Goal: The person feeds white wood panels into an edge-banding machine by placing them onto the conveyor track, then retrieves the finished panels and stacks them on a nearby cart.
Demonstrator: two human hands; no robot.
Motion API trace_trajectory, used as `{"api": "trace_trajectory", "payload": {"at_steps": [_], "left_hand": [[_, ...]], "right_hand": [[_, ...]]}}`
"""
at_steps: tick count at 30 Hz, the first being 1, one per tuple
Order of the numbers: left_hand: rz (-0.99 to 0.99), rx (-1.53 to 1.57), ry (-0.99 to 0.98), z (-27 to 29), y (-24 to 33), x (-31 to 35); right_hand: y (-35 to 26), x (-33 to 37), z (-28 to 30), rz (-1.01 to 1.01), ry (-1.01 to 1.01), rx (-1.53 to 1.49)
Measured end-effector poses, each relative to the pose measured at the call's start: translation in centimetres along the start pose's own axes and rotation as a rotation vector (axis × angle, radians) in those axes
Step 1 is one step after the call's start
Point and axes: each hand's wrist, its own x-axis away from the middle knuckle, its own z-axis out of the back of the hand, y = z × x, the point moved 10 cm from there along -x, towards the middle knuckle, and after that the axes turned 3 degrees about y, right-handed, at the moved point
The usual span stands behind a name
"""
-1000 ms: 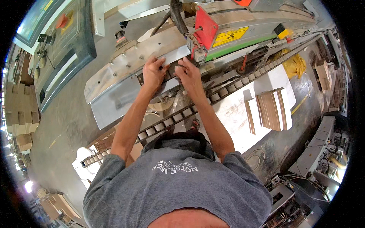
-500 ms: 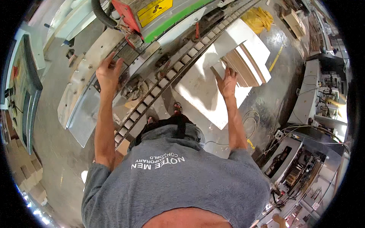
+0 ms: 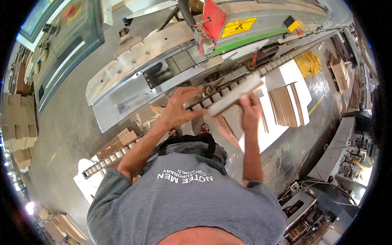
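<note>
A narrow white panel [image 3: 232,97], smeared by motion, slants above the roller track in front of me. My right hand [image 3: 250,111] is closed on its right part, near the lower edge. My left hand [image 3: 180,107] reaches toward the panel's left end with thumb and fingers spread; a small gap seems to lie between them. Right of my right hand, a stack of brown-edged boards [image 3: 284,107] rests on a large white sheet [image 3: 303,86]. One more thin board [image 3: 263,114] stands beside the stack, partly behind my right hand.
A roller track [image 3: 107,161] runs diagonally past me along a machine with a green stripe [image 3: 251,41] and red guard [image 3: 214,18]. A metal plate [image 3: 118,109] juts out at left. Yellow cloth [image 3: 307,64] lies far right; a coiled hose [image 3: 271,165] is on the floor.
The right hand has taken a panel from beside the stack and lifted it over the rollers. My left hand has moved from the machine toward it. The view has turned left.
</note>
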Motion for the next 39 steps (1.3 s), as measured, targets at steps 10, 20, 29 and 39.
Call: {"api": "trace_trajectory", "payload": {"at_steps": [10, 20, 29, 39], "left_hand": [[0.083, -0.347, 0.295, 14.1, -9.6, 4.0], [0.057, -0.718, 0.607, 19.7, -12.0, 7.7], [0.061, -0.567, 0.608, 20.0, -13.8, 7.1], [0.054, -0.558, 0.577, 19.9, -13.1, 6.7]], "right_hand": [[7.5, 4.1, -25.7, -0.315, -0.392, -0.365], [10.0, 4.7, -34.5, -0.371, -0.585, -0.313], [10.7, 4.1, -34.3, -0.330, -0.578, -0.324], [10.4, 4.0, -34.0, -0.351, -0.564, -0.254]]}}
